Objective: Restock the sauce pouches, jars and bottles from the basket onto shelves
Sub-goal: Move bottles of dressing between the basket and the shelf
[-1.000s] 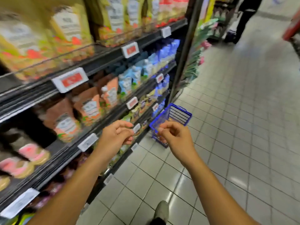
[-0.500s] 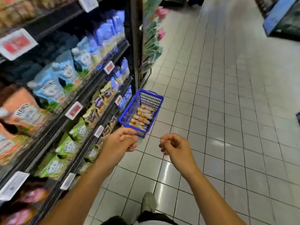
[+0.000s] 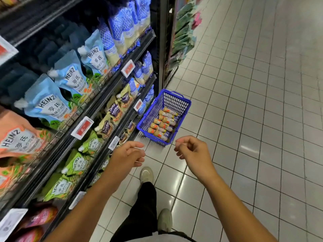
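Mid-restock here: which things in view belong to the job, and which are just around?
Job: blue basket; sauce bottles lying in it; shelves; left hand and right hand, both holding nothing.
Just around: stocked Heinz pouches; price tags; tiled floor; shoe.

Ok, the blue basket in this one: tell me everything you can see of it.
The blue basket looks plastic, with mesh walls, a solid rim and a handle folded at its far edge. It stands upright on the tiled floor, close beside the shelf rack. Tan sauce bottles lie on their sides inside. Nothing else touches it.
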The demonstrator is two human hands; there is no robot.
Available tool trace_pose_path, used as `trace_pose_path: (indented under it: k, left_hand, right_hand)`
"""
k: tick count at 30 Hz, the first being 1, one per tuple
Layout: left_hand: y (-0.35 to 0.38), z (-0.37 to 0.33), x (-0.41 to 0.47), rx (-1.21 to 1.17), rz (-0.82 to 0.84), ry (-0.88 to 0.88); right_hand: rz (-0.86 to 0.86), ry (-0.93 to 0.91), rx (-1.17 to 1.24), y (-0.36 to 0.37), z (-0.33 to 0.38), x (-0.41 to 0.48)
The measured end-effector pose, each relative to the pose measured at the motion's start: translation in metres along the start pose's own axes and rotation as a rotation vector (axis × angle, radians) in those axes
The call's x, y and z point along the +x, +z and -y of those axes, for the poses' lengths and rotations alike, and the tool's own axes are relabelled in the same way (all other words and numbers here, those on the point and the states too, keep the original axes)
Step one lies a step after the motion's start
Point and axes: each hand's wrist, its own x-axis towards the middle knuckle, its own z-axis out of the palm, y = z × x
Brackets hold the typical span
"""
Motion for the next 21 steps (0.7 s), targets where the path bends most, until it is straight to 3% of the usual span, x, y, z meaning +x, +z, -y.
trace_pose_path:
  k: [10, 21]
  left_hand:
    - [-0.018, -0.052, 0.135, 0.013, 0.058, -0.065]
    - [0.038, -0.110, 0.243, 0.036, 0.213, -0.050]
  right_hand:
    - [-0.040, 0.037, -0.016, 0.035, 0.039, 0.120]
    - [-0.181, 0.134, 0.050, 0.018, 0.035, 0.194]
